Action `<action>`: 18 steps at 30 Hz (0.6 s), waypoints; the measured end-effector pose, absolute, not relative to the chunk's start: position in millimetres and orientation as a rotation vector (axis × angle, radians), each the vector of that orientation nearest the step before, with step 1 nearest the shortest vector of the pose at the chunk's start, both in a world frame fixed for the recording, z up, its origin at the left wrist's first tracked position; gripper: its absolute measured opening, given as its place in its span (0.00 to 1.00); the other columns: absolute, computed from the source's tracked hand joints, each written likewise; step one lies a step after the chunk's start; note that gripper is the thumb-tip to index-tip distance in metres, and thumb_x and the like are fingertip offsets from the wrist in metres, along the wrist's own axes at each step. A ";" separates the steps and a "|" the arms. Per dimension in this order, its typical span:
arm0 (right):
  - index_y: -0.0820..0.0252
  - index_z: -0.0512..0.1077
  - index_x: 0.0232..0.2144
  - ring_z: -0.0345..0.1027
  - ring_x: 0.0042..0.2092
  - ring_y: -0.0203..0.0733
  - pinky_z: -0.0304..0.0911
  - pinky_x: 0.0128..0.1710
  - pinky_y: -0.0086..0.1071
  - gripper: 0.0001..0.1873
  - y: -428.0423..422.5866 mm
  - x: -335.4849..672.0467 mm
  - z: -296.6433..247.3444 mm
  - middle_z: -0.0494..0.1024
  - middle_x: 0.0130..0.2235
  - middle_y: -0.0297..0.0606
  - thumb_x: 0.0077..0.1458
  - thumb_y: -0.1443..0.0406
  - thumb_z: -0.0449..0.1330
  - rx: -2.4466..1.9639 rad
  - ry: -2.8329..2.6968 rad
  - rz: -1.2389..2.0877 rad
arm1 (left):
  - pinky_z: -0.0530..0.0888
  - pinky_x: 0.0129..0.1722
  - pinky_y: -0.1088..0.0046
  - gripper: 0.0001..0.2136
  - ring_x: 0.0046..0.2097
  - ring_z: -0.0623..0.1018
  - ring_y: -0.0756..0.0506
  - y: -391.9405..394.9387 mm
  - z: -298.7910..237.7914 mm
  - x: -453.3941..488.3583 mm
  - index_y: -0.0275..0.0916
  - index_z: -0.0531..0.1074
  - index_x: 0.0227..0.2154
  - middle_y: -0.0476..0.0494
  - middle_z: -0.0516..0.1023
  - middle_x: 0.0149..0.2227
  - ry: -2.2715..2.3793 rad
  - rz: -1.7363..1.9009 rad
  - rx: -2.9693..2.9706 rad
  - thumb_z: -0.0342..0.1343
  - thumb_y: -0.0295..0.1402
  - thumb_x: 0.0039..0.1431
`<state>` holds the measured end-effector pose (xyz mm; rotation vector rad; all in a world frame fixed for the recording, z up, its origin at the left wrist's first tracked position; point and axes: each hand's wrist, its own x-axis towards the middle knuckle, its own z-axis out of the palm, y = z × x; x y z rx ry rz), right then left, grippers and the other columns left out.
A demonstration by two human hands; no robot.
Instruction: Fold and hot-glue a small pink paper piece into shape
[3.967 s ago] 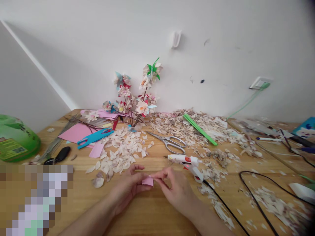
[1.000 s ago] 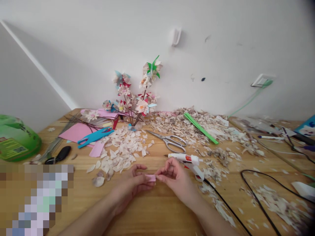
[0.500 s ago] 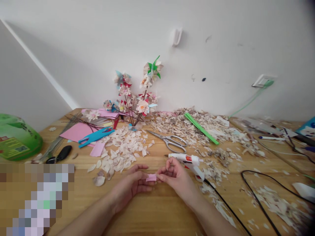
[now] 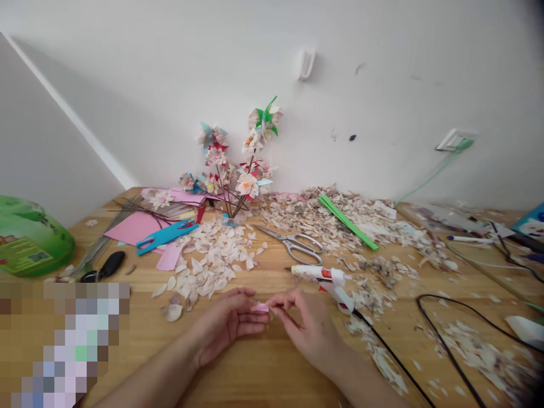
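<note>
A small strip of pink paper [image 4: 259,307] is pinched by my left hand [image 4: 233,318], its lower fingers curled beneath. My right hand [image 4: 305,320] has thumb and forefinger closed at the strip's right end. Just beyond my right hand lies a white hot glue gun [image 4: 318,274] with a black cord. Silver scissors [image 4: 293,242] rest behind it. Pale dried petals [image 4: 208,255] are heaped beyond my left hand.
Branches with petal flowers [image 4: 232,170] stand against the wall. Blue paper [image 4: 166,236], pink paper [image 4: 136,229] and a green bottle [image 4: 34,238] are at left. A green paper strip [image 4: 348,222] lies on more petals. A black cable [image 4: 446,340] loops at right.
The pink paper looks narrower and more tilted or folded than before. My right hand's fingers have lowered and turned at its end; my left hand has barely moved.
</note>
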<state>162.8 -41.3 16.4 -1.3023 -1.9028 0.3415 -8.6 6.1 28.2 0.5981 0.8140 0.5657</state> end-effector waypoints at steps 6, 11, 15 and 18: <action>0.56 0.64 0.33 0.71 0.33 0.41 0.66 0.33 0.34 0.12 -47.0 163.0 23.3 0.77 0.32 0.39 0.53 0.75 0.47 -1.141 -2.127 0.123 | 0.74 0.35 0.74 0.14 0.31 0.78 0.49 6.9 30.4 -8.5 0.37 0.61 0.35 0.42 0.78 0.27 0.822 0.540 0.594 0.56 0.22 0.45; 0.56 0.66 0.33 0.72 0.35 0.42 0.67 0.34 0.35 0.15 -47.6 161.2 26.8 0.78 0.32 0.40 0.54 0.76 0.44 -1.088 -2.185 0.094 | 0.74 0.34 0.74 0.16 0.30 0.78 0.50 5.2 31.2 -6.5 0.36 0.60 0.34 0.42 0.78 0.28 0.887 0.565 0.624 0.59 0.21 0.43; 0.55 0.66 0.26 0.70 0.28 0.41 0.64 0.27 0.33 0.11 -44.1 163.4 22.0 0.77 0.26 0.37 0.54 0.73 0.47 -1.240 -2.072 0.180 | 0.74 0.34 0.74 0.21 0.30 0.78 0.49 4.1 32.4 -6.7 0.37 0.58 0.37 0.44 0.78 0.27 0.944 0.619 0.669 0.60 0.20 0.41; 0.56 0.65 0.24 0.68 0.26 0.40 0.62 0.25 0.32 0.10 -41.4 165.4 19.3 0.76 0.25 0.37 0.54 0.71 0.49 -1.322 -2.026 0.229 | 0.74 0.34 0.72 0.24 0.31 0.78 0.48 4.0 34.9 -6.6 0.37 0.57 0.40 0.43 0.78 0.29 0.970 0.612 0.709 0.61 0.22 0.40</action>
